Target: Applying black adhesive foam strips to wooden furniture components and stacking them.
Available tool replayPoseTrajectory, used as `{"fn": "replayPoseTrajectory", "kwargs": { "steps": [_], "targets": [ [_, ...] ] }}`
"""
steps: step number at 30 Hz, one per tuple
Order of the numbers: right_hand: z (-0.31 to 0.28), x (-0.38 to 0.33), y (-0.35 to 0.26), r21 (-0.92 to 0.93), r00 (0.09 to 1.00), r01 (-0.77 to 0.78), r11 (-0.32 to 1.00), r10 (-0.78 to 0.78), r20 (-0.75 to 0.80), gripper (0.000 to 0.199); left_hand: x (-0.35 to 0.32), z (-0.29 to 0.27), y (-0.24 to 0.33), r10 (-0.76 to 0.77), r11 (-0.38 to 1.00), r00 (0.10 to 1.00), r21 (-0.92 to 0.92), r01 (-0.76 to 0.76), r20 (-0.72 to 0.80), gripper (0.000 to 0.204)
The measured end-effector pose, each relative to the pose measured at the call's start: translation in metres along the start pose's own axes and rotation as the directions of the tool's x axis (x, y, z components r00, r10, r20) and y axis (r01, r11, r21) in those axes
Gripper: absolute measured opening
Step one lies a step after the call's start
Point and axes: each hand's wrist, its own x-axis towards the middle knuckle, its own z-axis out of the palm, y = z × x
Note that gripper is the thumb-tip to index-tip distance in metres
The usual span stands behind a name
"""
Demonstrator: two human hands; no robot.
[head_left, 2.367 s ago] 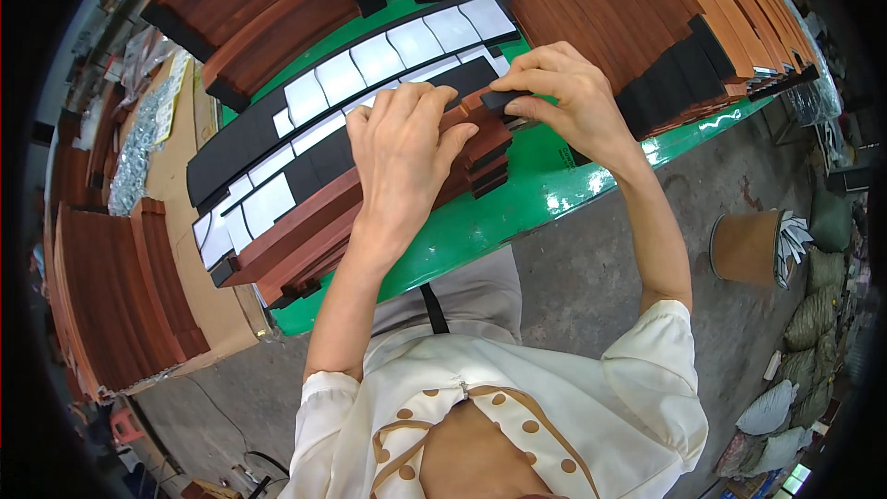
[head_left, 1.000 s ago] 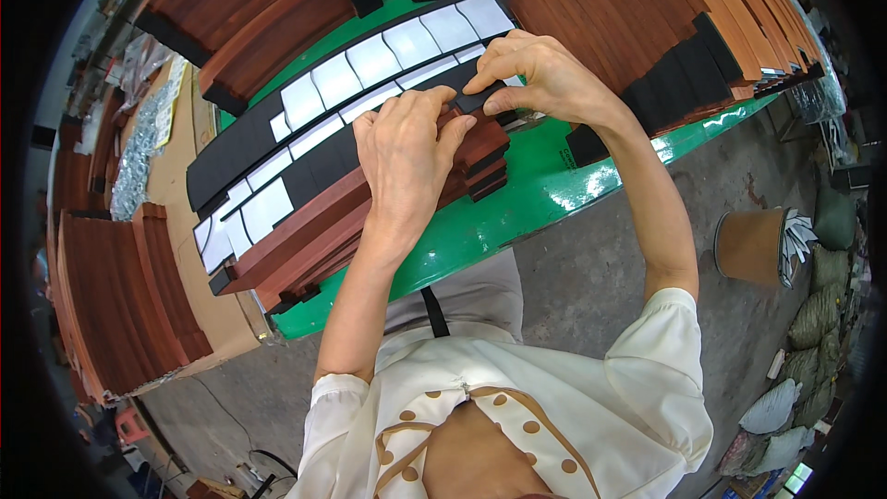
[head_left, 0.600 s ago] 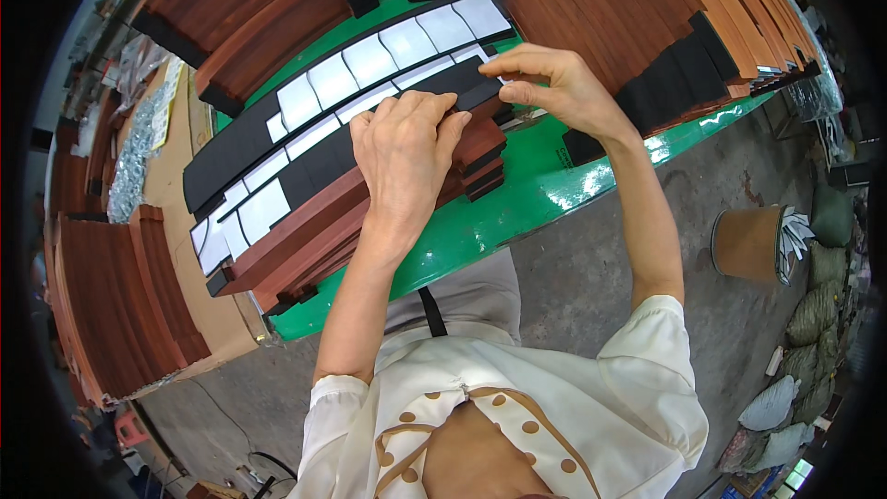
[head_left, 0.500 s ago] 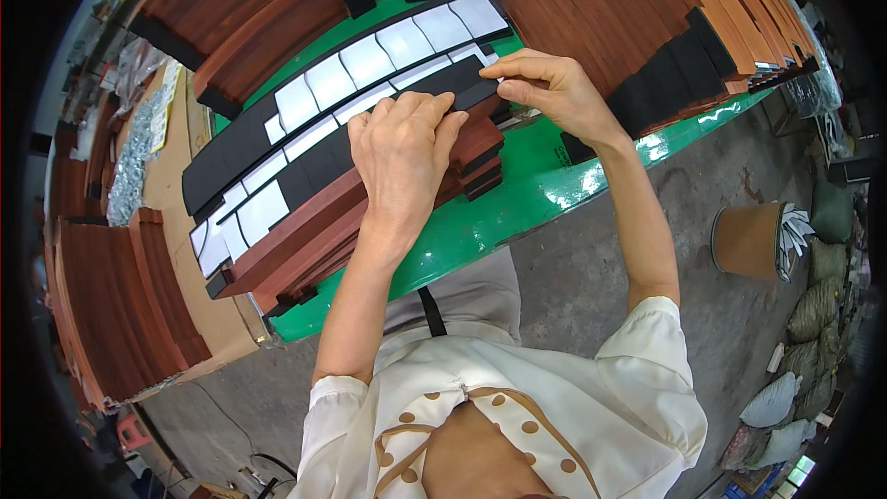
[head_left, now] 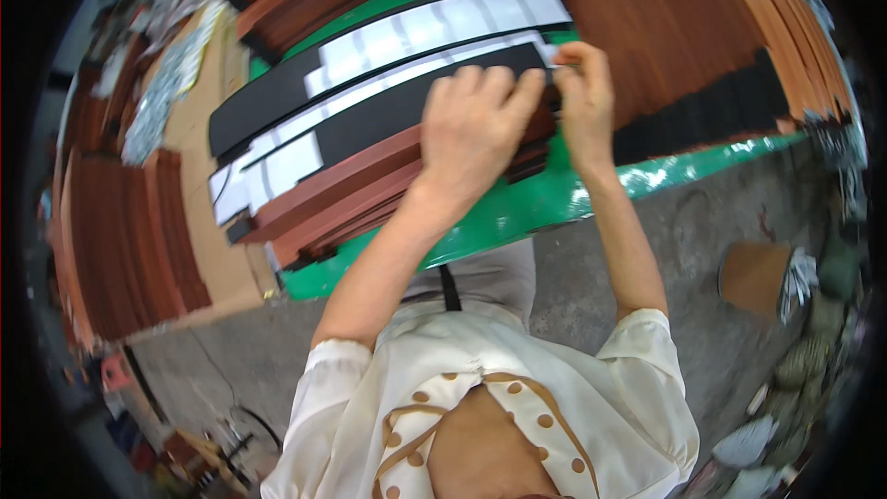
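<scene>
Reddish-brown wooden strips [head_left: 346,176] lie in a stack at the near side of the table, and a black strip [head_left: 374,117] runs along them. Over the right part of this stack my left hand [head_left: 476,129] is bent, its fingers closed on the black strip and its thumb reaching right. My right hand [head_left: 584,97] pinches at the strip's right end, close to the left thumb. Motion blur and the fingers hide just what sits between the fingertips. Behind the strip, white backing sheets [head_left: 416,37] cover part of a black sheet [head_left: 263,111].
The table has a shiny green cover [head_left: 480,226]. More wooden strips stand stacked at the right [head_left: 661,32], at the back left [head_left: 323,0] and on brown cardboard [head_left: 236,259] at the left. A brown bin [head_left: 753,277] with white scraps stands on the floor.
The view has shifted, so the table sits further right and higher. My left hand has slid right along the black strip, and its thumb is now close to my right fingers.
</scene>
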Motion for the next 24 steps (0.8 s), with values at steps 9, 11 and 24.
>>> {"fn": "replayPoseTrajectory", "kwargs": {
  "steps": [9,11,24],
  "targets": [
    [-0.004,0.000,0.004,0.064,0.975,-0.220,0.974,0.221,-0.015,0.032,-0.025,-0.027,0.008,-0.015,0.995,1.000,-0.095,0.013,-0.022,0.037],
    [-0.024,-0.001,0.013,0.031,0.968,-0.244,0.969,0.242,0.071,0.041,-0.053,-0.065,0.007,0.026,0.996,0.992,-0.087,-0.037,-0.121,0.037],
    [-0.039,-0.016,0.009,0.235,0.940,-0.313,0.920,0.265,0.214,0.030,-0.165,-0.196,-0.077,-0.789,0.579,0.612,-0.395,0.714,-0.050,0.023]
  ]
}}
